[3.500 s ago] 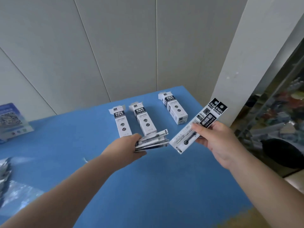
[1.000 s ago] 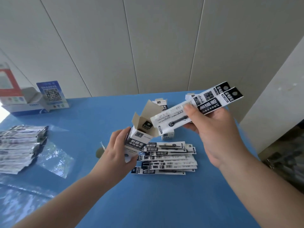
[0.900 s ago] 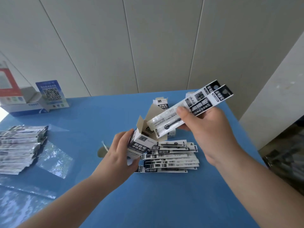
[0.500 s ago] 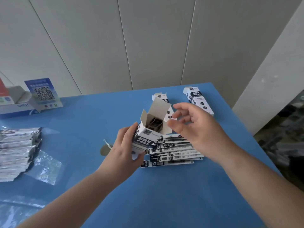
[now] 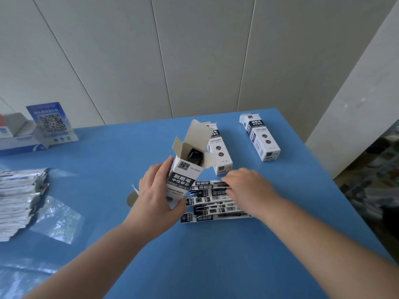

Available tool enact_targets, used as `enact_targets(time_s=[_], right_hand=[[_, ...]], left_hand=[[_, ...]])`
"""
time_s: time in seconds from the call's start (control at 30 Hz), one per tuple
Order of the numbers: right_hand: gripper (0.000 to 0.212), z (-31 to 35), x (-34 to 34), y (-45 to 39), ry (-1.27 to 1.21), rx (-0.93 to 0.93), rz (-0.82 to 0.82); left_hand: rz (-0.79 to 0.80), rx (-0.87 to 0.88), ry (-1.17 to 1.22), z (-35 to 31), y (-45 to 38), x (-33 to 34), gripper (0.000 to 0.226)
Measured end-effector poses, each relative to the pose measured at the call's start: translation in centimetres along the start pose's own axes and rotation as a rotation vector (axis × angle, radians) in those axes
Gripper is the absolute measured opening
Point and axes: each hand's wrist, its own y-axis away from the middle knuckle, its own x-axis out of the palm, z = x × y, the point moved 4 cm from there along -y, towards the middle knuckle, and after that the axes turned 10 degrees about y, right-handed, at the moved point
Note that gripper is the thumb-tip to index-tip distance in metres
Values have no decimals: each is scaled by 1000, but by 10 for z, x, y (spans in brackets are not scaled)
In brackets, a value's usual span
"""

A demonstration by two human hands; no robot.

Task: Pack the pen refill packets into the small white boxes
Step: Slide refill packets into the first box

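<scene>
Half a second ago the right hand (image 5: 248, 186) was up by the box mouth; now it has dropped onto the pile of refill packets (image 5: 212, 201) on the bench (image 5: 216, 255). Its fingers lie on the top packets, but I cannot tell if they pinch one or just touch. The left hand (image 5: 154, 197) has its grip closed around the open box (image 5: 183, 180), fingers on the left side and thumb near the bottom. It holds the box up, tilted a bit, just left of the pile. The top flaps stand open, and dark packet ends show inside.

Behind the open box lies a second box (image 5: 220, 156) flat on the blue bench. A third box (image 5: 260, 137) lies farther right, well apart from it.

Far to the left sits a stack of shiny bags (image 5: 19, 201), with a clear plastic sheet (image 5: 58, 221) beside it. At the back left corner stand a blue card with a square code (image 5: 51, 123) and a white and blue carton (image 5: 15, 139).
</scene>
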Motion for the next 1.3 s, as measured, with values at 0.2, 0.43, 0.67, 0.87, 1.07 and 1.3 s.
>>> enact_targets(time_s=[0.2,0.43,0.67,0.87,1.07,1.3], right_hand=[[15,-10,-2,-8,-32,-23,-69],[9,-25,-3,-20,-347,97,101],[20,-40,-11,-19,-523,249,183],[26,-38,-16,-21,-577,248,265],[15,-36,-20,-17,-622,250,290],[31,-37,-24,-9,-710,324,304]], left_hand=[[12,-15,-42,11,5,5,88],[-30,-109,7,26,8,5,79],[-53,-116,70,24,3,1,67],[-55,-123,110,22,1,3,72],[-50,-137,98,25,0,3,71],[-66,-130,95,23,2,3,76]])
